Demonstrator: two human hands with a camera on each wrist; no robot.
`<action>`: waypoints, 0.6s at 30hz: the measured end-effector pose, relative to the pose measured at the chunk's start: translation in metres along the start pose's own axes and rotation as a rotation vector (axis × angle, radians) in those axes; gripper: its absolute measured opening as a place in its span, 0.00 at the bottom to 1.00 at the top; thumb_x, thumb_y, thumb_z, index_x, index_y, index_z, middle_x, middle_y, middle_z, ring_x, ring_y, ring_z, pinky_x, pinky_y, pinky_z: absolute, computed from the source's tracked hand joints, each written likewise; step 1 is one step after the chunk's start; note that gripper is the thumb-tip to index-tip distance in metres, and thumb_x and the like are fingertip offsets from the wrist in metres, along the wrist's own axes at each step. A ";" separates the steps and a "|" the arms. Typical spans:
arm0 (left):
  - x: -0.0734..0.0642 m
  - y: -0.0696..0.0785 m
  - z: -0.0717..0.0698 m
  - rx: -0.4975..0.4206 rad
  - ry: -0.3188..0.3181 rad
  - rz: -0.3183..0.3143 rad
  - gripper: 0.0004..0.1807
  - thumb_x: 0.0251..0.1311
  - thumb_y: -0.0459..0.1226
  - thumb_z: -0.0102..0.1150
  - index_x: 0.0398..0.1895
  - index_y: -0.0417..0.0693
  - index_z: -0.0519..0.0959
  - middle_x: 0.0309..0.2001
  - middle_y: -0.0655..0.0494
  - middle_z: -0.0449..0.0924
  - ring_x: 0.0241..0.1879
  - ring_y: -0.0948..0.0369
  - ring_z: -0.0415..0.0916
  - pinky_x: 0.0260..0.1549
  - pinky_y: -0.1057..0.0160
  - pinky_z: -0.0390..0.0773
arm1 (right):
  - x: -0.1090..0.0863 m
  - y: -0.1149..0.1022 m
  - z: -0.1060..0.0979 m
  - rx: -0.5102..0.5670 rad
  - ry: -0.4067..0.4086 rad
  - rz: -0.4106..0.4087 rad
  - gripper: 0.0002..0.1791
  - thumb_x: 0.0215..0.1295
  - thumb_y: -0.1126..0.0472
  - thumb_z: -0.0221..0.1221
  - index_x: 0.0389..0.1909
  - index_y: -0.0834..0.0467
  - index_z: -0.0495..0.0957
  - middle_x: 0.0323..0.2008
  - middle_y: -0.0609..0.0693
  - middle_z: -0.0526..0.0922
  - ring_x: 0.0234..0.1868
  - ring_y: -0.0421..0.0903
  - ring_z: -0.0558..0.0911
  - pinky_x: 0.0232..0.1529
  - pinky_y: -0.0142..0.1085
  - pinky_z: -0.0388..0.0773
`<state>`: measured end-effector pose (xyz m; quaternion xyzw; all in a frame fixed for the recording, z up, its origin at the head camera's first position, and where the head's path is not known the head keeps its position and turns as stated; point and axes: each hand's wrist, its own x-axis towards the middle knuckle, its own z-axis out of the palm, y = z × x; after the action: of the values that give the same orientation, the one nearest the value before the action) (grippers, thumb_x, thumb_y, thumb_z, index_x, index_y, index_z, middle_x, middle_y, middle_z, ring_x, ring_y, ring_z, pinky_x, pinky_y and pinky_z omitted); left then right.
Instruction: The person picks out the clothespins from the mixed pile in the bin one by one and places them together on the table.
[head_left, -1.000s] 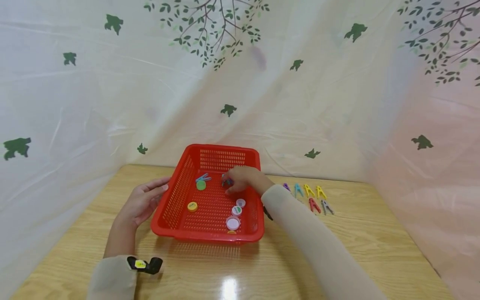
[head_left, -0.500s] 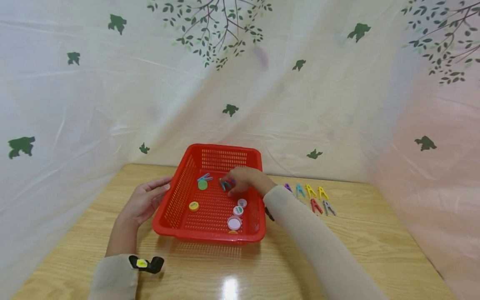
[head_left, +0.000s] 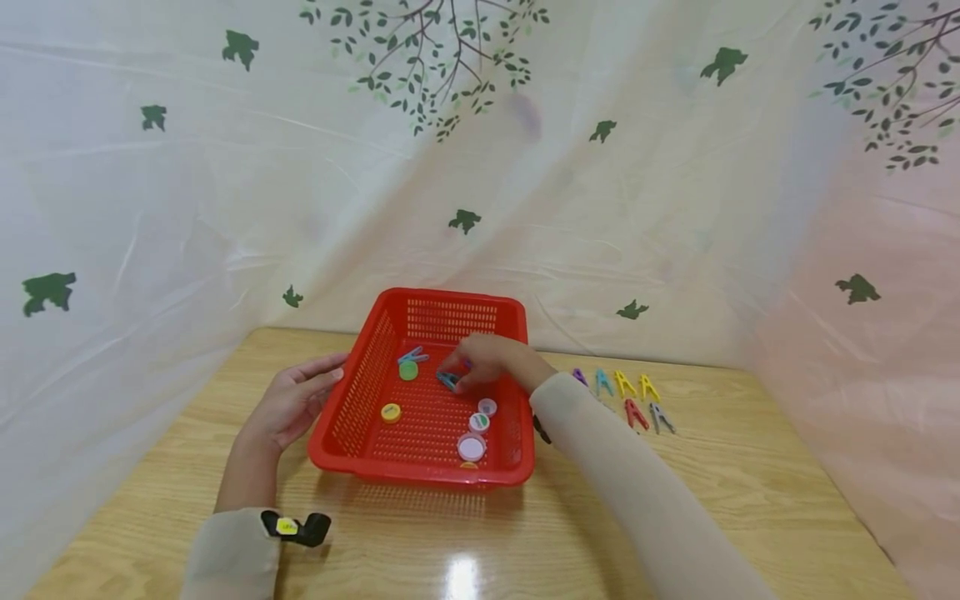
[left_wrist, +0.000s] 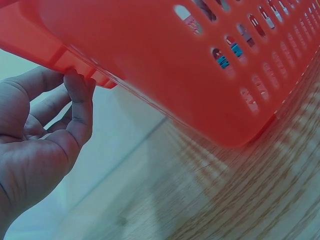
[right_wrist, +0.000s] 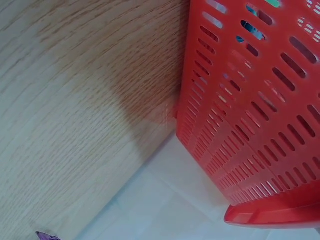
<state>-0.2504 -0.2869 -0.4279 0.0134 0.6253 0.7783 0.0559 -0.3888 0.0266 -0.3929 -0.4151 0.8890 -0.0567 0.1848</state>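
My left hand (head_left: 294, 402) holds the left rim of the red plastic basket (head_left: 420, 477). In the left wrist view, its thumb and fingers pinch that rim. My right hand (head_left: 486, 360) reaches over the basket's right side and pinches a teal-blue clothespin (head_left: 447, 381) low inside the basket. A bit of something dark blue or purple shows beneath that hand, mostly hidden. Left of it lie a light-blue clothespin (head_left: 413, 356) and a green bottle cap (head_left: 408, 371). The right wrist view shows blue pieces (right_wrist: 252, 30) through the basket's slots, and the right hand is out of frame.
Inside the basket are a yellow cap (head_left: 391, 413) and several pale caps (head_left: 472, 447) along its right side. To the right, several clothespins (head_left: 634, 414) lie in two rows on the wooden table (head_left: 720, 483). A printed curtain (head_left: 375, 208) hangs behind.
The teal-blue clothespin has turned and come slightly nearer under my right fingers. My left hand keeps its hold on the rim. The whole head view has drifted slightly.
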 end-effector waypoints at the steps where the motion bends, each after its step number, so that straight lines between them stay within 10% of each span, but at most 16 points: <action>1: 0.000 0.000 0.000 0.002 0.002 -0.001 0.29 0.70 0.39 0.64 0.71 0.42 0.72 0.55 0.60 0.85 0.51 0.61 0.84 0.51 0.60 0.83 | 0.000 0.000 0.000 0.012 -0.001 0.008 0.26 0.65 0.50 0.70 0.65 0.42 0.81 0.57 0.41 0.84 0.53 0.41 0.80 0.59 0.40 0.80; 18: 0.002 -0.001 -0.002 0.011 -0.001 0.001 0.28 0.70 0.40 0.64 0.71 0.42 0.73 0.55 0.60 0.85 0.51 0.60 0.84 0.51 0.60 0.84 | -0.002 -0.002 0.000 0.154 0.010 0.079 0.23 0.55 0.51 0.77 0.54 0.42 0.87 0.45 0.38 0.85 0.47 0.41 0.82 0.50 0.39 0.85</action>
<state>-0.2525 -0.2884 -0.4290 0.0145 0.6294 0.7749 0.0556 -0.3862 0.0270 -0.3921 -0.3638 0.8986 -0.1196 0.2141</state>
